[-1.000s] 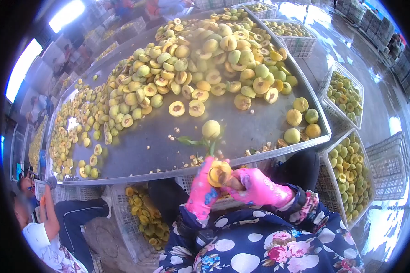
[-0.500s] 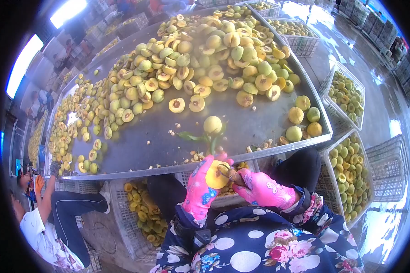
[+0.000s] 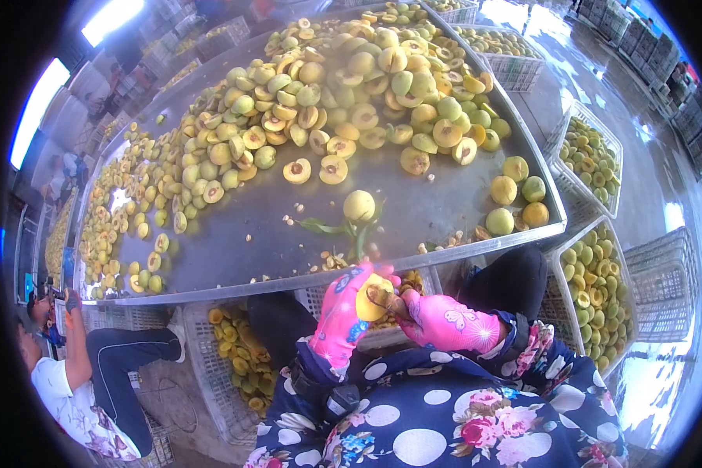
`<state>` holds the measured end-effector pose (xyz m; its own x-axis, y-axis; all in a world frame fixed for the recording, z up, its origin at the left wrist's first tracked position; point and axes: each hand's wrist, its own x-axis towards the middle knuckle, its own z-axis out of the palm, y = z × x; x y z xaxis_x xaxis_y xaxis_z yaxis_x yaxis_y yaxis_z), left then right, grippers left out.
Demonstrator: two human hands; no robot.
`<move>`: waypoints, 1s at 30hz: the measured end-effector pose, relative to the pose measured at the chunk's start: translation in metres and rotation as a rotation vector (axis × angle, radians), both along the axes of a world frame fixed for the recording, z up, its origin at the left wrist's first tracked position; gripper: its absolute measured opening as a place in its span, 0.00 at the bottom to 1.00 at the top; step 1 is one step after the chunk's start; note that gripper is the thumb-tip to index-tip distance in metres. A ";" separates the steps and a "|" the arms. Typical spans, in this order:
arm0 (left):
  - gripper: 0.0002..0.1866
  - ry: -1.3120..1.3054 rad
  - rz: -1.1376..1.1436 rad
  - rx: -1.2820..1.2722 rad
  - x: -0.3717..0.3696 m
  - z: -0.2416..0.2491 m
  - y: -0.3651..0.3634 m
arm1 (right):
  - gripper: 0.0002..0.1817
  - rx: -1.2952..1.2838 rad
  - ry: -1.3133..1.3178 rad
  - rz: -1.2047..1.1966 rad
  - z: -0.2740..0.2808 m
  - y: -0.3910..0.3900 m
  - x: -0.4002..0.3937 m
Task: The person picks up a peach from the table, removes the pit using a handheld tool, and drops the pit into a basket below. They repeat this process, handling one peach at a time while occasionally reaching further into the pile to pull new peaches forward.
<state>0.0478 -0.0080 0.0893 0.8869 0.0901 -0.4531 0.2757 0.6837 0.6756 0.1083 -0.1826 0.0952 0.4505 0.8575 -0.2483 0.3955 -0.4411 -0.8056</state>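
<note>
My left hand, in a pink patterned glove, is closed around a yellow peach half, cut face turned toward my right hand. My right hand, gloved alike, grips a small pitting tool; its tip is at the middle of the cut face, and its handle is mostly covered by the fingers. Just beyond my hands, a whole peach sits on the metal table with green leaves beside it. Two peach halves lie cut side up farther in.
A large heap of halved peaches covers the table's far side. Loose pits lie near the raised table edge. Crates of peach halves stand below left and right. Another person sits at the left.
The tool's tip has shifted slightly in the peach half, and my right hand has turned a little. The person at left has raised their hands. The view has shifted slightly.
</note>
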 end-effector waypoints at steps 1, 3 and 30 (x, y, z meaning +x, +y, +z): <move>0.19 0.006 0.000 -0.004 0.000 -0.002 0.000 | 0.13 0.021 0.051 0.010 -0.001 -0.001 0.000; 0.19 0.019 0.000 -0.013 0.001 -0.009 -0.001 | 0.10 0.064 0.155 0.030 -0.006 -0.003 -0.001; 0.16 0.621 0.119 1.989 -0.110 0.007 0.142 | 0.14 -0.134 0.869 -0.055 -0.045 -0.007 -0.013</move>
